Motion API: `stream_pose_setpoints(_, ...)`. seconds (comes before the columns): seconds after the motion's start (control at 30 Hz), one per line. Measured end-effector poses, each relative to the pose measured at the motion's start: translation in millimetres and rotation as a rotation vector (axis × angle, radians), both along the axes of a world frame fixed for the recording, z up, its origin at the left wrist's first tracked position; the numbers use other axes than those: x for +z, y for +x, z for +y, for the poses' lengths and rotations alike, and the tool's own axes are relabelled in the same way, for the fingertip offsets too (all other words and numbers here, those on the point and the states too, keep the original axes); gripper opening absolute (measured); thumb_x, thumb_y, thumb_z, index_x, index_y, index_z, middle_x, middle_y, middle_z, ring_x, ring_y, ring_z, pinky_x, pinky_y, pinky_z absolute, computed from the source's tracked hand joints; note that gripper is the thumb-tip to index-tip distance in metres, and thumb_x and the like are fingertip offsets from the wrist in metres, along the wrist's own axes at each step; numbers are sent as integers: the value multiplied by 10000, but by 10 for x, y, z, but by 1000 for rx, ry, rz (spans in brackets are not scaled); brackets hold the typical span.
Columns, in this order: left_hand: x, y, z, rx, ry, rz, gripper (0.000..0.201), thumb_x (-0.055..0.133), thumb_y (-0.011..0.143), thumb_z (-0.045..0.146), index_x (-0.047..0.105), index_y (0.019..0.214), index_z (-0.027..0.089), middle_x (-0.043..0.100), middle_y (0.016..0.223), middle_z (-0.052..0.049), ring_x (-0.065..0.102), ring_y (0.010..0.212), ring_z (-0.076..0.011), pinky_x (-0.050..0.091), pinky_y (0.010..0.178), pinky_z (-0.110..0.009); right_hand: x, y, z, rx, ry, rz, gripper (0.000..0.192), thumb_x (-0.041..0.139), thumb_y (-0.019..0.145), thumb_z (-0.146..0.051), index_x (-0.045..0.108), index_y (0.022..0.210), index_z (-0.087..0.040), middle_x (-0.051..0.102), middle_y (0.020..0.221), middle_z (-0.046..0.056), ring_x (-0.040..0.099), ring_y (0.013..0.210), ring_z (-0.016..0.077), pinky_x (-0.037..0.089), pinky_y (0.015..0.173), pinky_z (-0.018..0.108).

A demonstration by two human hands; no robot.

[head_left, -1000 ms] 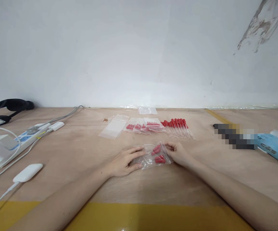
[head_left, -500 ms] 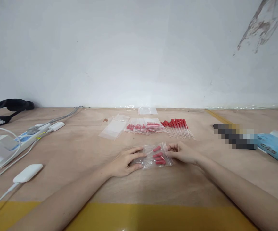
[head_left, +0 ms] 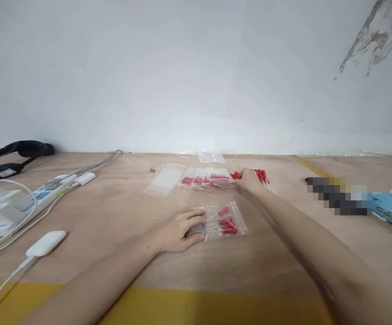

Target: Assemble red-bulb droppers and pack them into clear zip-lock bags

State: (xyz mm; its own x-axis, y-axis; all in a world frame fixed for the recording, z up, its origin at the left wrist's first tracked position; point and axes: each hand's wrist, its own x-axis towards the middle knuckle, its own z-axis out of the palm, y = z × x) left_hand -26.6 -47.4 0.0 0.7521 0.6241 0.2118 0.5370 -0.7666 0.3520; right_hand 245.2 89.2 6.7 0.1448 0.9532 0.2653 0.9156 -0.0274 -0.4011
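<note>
1. Left hand (head_left: 179, 230) lies flat on the counter (head_left: 114, 212), fingers spread and pressing the left end of a clear zip bag (head_left: 221, 221). It grips nothing; it only holds the bag down.
2. The zip bag lies flat near the middle of the counter, closer to the front edge than the other bags. Several red-bulbed droppers are inside it, bulbs towards its right end.
3. Right hand (head_left: 250, 179) is stretched out towards the back of the counter and rests on the loose pile of droppers (head_left: 262, 178). Fingers are curled over the red bulbs. Whether they are clamped on a dropper is hard to tell, since the fingertips are hidden by the hand.
4. The two hands are well apart, the right one farther back than the left.
5. A row of filled bags (head_left: 204, 179) lies just left of the loose droppers, touching or overlapping one another.
6. An empty clear bag (head_left: 164, 183) lies left of that row, and another small empty bag (head_left: 211, 157) lies at the back edge by the wall.
7. At the counter's left end: a power strip (head_left: 30, 201) with cables, a white adapter (head_left: 46, 243) nearer the front, and a black strap (head_left: 13, 153) at the back.
8. At the right end: a blue packet (head_left: 390, 210).
</note>
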Motion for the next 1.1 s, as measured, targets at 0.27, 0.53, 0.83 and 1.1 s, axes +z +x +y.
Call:
stream_pose_setpoints(0.27, -38, -29, 9, 2, -30, -32, 459, 462, 842, 397, 405, 1269, 238, 357, 1364, -70, 358, 1232, -236, 313, 1014, -409, 42, -88, 99, -45, -109, 66, 131, 631, 635, -178, 619, 727, -86, 632, 706, 188, 608, 733, 255, 388, 560, 258)
stream_pose_setpoints(0.53, -43, -26, 16, 6, -27, -16, 461, 451, 847, 399, 396, 1275, 236, 350, 1366, -74, 355, 1234, -227, 318, 1012, -396, 235, 141, -185, 0, -55, 237, 557, 563, 688, -201, 354, 1186, -68, 611, 783, 116, 587, 671, 206, 422, 579, 282)
stream_pose_setpoints(0.83, -56, -32, 33, 5, -25, 2, 409, 441, 855, 398, 437, 1245, 276, 336, 1375, -49, 351, 1235, -225, 318, 1008, -400, -354, 130, -900, 143, 61, 1087, 548, 576, 651, -247, 232, 1077, -237, 463, 551, -97, 551, 443, 133, 480, 422, 248)
stream_pose_setpoints(1.1, -48, -33, 34, 12, -29, 17, 455, 440, 853, 407, 396, 1279, 253, 332, 1377, -63, 349, 1237, -224, 306, 1019, -399, -332, -62, -1087, 216, -14, 1358, 487, 664, 613, -316, 277, 900, -246, 562, 615, -75, 603, 536, 121, 524, 558, 272)
